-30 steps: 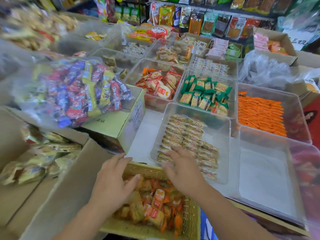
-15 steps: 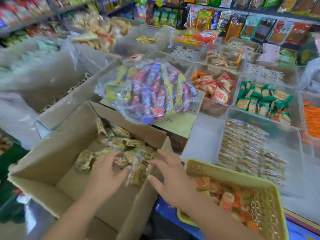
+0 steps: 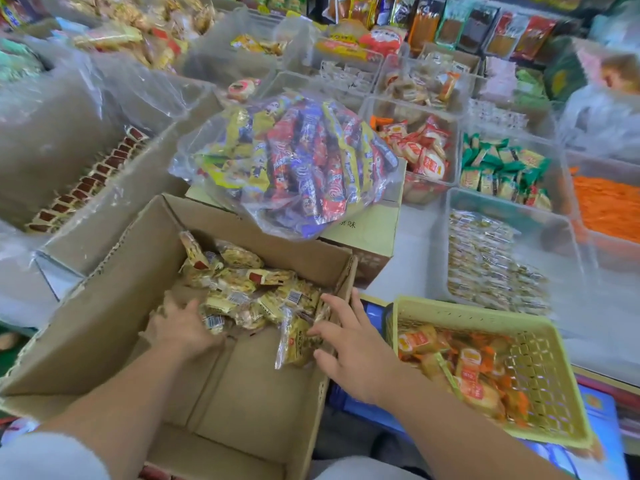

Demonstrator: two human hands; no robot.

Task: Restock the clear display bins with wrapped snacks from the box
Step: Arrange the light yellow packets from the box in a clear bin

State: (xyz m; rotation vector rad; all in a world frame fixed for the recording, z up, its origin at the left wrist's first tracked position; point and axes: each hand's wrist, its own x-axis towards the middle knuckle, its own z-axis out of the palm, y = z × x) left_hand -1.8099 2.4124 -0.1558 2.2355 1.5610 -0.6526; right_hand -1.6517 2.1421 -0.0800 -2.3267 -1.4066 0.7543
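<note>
Brown corrugated cardboard forms one open rectangular box (image 3: 104, 323). Its heap of crinkly yellow wrapped snacks (image 3: 242, 289) lies at the far end, too tangled to count. The left hand (image 3: 180, 327) rests on the heap, fingertips buried, so the grip cannot be told. The right hand (image 3: 353, 355) spreads its fingers, tips touching one glossy packet (image 3: 294, 344). Further right sit one yellow plastic lattice basket (image 3: 467, 308) and one clear bin (image 3: 540, 244) with small packets in rows.

Bright, diffuse light is filling the view; soft shadows are pooling inside the cardboard box (image 3: 259, 393); glare is glinting off the clear bag (image 3: 287, 161); far shelves (image 3: 485, 26) are blurring; edges are bending outward.
</note>
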